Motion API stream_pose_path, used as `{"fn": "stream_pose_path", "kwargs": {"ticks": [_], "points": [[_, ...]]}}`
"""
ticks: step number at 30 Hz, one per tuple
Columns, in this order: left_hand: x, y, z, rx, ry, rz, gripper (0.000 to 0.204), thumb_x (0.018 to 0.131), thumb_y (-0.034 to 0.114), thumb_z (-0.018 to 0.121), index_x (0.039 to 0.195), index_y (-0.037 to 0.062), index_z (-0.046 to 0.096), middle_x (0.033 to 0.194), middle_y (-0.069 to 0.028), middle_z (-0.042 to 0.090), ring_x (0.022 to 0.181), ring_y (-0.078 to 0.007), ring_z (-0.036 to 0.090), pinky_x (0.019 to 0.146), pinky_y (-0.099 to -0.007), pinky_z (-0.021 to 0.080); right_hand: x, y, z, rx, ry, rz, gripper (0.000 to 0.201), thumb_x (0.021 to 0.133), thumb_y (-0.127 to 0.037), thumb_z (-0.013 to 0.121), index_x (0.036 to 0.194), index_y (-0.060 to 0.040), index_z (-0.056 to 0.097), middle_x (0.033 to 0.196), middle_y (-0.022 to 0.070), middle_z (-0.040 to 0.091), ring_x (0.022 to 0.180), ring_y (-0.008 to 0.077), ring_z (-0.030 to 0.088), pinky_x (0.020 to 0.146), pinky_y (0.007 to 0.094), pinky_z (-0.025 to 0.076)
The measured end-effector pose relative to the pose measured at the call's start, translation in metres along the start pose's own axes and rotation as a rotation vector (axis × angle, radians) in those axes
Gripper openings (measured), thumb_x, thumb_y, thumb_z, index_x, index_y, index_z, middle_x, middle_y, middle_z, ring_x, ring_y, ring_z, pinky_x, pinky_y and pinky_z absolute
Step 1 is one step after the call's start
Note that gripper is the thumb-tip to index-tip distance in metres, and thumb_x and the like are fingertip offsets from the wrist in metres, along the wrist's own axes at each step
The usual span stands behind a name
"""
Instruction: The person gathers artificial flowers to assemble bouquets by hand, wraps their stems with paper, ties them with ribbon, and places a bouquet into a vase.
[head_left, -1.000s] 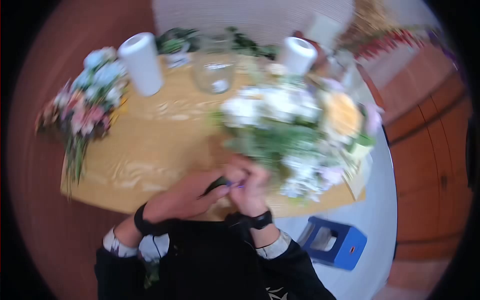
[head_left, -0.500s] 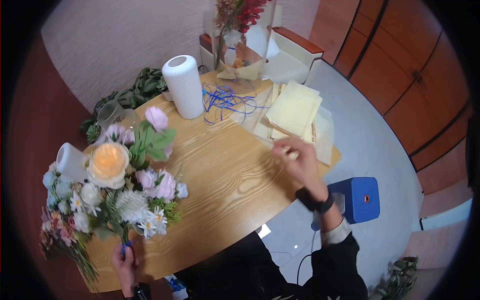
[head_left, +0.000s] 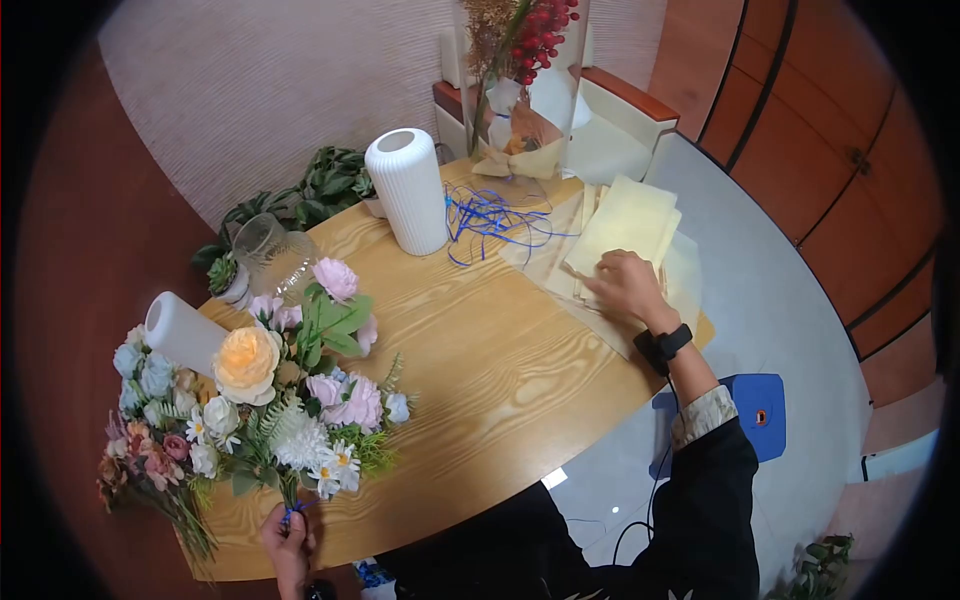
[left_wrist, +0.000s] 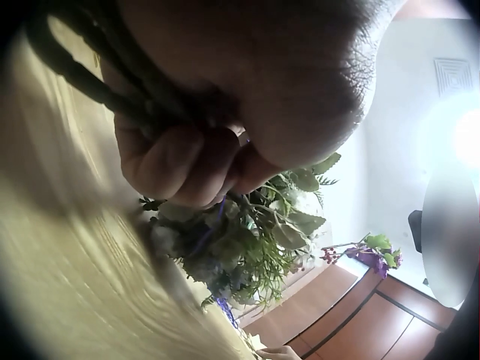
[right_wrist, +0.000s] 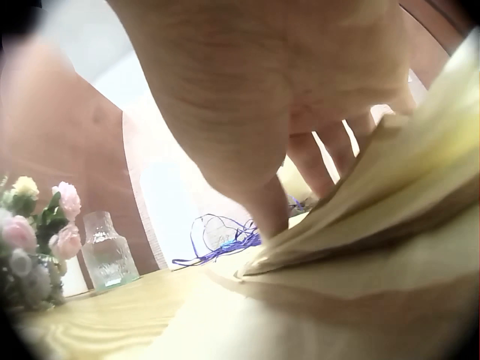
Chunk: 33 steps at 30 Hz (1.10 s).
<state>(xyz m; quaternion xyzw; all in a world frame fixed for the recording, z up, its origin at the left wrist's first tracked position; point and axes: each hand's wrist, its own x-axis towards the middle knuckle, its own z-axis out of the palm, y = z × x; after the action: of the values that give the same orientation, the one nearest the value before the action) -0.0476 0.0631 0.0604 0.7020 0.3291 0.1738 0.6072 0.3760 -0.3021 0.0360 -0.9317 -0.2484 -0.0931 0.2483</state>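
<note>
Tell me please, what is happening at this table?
A person's left hand holds a bouquet by its stems, where blue ribbon is tied around them. The right hand is at a stack of pale sheets; whether it already grips one is not clear. A loose tangle of blue ribbon lies between the sheets and an upright ribbed white vase. Another bunch of flowers lies beside the bouquet.

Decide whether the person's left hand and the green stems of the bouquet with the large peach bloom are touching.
Touching: the head view shows the left hand gripping the green stems, and the left wrist view shows fingers curled round them.
</note>
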Motion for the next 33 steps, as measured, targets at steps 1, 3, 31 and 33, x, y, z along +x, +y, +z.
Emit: {"fn": "stream_pose_path", "kwargs": {"ticks": [1, 3, 31, 33], "points": [[-0.001, -0.002, -0.001, -0.007, -0.013, -0.013, 0.024, 0.086, 0.026, 0.058, 0.074, 0.0063, 0.051, 0.054, 0.0048, 0.042, 0.041, -0.0034, 0.036, 0.037, -0.0183, 0.026, -0.001, 0.005, 0.006, 0.105, 0.03, 0.026, 0.019, 0.07, -0.019, 0.062, 0.072, 0.0006, 0.062, 0.081, 0.0126, 0.062, 0.084, 0.0309, 0.056, 0.075, 0.0405, 0.042], [0.0, -0.005, 0.001, -0.035, -0.008, -0.014, 0.025, 0.086, 0.027, 0.058, 0.074, 0.006, 0.051, 0.054, 0.0046, 0.042, 0.041, -0.0034, 0.036, 0.037, -0.0182, 0.026, -0.002, 0.012, 0.013, 0.043, 0.093, -0.033, 0.014, 0.07, -0.014, 0.06, 0.069, 0.0001, 0.062, 0.079, 0.0116, 0.062, 0.081, 0.0304, 0.056, 0.073, 0.0396, 0.043], [0.023, 0.024, 0.083, 0.584, -0.408, 0.67, 0.039, 0.077, 0.001, 0.054, 0.116, 0.0041, 0.047, 0.086, -0.0133, 0.053, 0.078, -0.031, 0.053, 0.067, -0.0362, 0.042, -0.182, -0.245, 0.083, 0.503, -0.242, -0.847, 0.032, 0.054, 0.002, 0.057, 0.086, 0.0034, 0.06, 0.095, 0.0117, 0.059, 0.086, 0.0277, 0.057, 0.077, 0.0374, 0.045], [0.021, 0.008, 0.085, 0.648, -0.434, 0.674, 0.044, 0.076, -0.001, 0.054, 0.119, 0.0054, 0.046, 0.084, -0.013, 0.052, 0.078, -0.032, 0.052, 0.068, -0.0363, 0.042, -0.183, -0.244, 0.085, 0.527, -0.205, -0.829, 0.029, 0.057, 0.004, 0.057, 0.086, 0.0038, 0.059, 0.093, 0.012, 0.059, 0.082, 0.0271, 0.057, 0.072, 0.0367, 0.045]]}}
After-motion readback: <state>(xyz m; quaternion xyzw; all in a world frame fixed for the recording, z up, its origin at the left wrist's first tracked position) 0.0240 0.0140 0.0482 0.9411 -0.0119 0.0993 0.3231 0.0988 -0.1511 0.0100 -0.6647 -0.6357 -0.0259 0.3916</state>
